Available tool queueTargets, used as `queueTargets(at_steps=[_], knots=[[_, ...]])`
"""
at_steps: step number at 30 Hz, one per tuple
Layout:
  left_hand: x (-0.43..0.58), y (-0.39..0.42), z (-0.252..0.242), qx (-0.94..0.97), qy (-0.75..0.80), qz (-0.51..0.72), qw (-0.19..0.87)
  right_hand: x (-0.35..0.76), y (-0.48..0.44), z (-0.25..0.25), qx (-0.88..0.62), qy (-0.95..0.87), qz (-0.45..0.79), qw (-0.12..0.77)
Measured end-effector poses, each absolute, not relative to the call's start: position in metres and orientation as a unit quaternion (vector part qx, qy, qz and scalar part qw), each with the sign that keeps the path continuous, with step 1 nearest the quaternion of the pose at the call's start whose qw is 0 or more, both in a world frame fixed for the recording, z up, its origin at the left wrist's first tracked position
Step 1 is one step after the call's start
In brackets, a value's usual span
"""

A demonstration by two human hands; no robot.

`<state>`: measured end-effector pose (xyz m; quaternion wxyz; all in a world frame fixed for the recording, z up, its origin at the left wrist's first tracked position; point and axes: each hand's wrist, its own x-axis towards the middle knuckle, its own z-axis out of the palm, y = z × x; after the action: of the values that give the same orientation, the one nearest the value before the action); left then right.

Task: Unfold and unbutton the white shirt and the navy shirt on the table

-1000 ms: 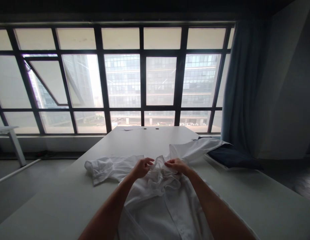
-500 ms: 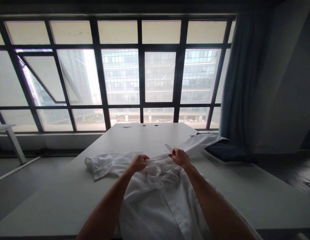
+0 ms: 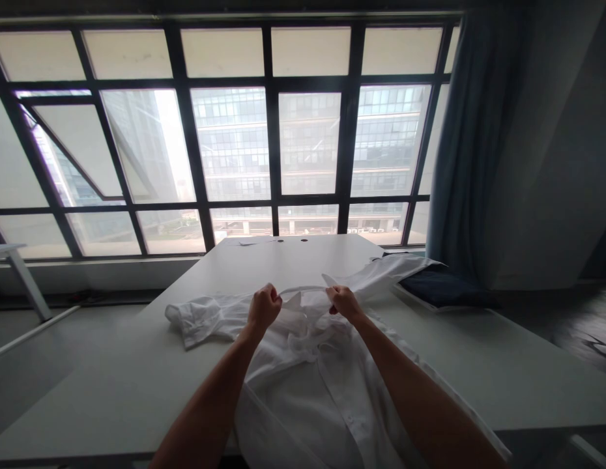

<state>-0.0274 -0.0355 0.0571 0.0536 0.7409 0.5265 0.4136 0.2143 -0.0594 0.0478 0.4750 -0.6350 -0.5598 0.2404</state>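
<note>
A white button-up shirt (image 3: pixel 303 391) lies spread over the near part of the table, its front placket toward me. My left hand (image 3: pixel 264 306) is closed on the shirt's collar at its left side. At the collar's right side, my right hand (image 3: pixel 343 302) pinches the cloth, with a collar point sticking up beside it. The collar edge is stretched between both hands, a little above the table. One sleeve (image 3: pixel 200 316) lies to the left, wrinkled; the other (image 3: pixel 381 277) reaches to the far right. Crumpled cloth below the hands hides the inside of the neck.
The white table (image 3: pixel 264 264) runs away toward a large window. On its right side lies a dark folded cloth (image 3: pixel 434 286), partly under the right sleeve. A grey-blue curtain (image 3: pixel 459 150) hangs at the right. Another white table (image 3: pixel 19 267) stands far left.
My left hand has risen and turned upright, moving slightly left. My right hand has shifted a little left. The collar edge between them is now lifted and stretched. The view has tilted slightly.
</note>
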Motion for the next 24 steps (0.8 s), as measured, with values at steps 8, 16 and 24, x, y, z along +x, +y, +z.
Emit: queueTargets(at_steps=[8,16,24], knots=[[-0.033,-0.03,0.054,0.772,0.439,0.405,0.215,0.211,-0.059,0.042,-0.499,-0.651,0.274,0.502],[-0.018,-0.056,-0.005,0.846,0.489,0.135,0.165,0.228,-0.051,0.042,-0.631,-0.688,0.122,0.338],[-0.132,0.042,0.008,0.775,0.615,0.123,0.075,0.295,-0.062,0.064,-0.62,-0.732,0.127,0.252]])
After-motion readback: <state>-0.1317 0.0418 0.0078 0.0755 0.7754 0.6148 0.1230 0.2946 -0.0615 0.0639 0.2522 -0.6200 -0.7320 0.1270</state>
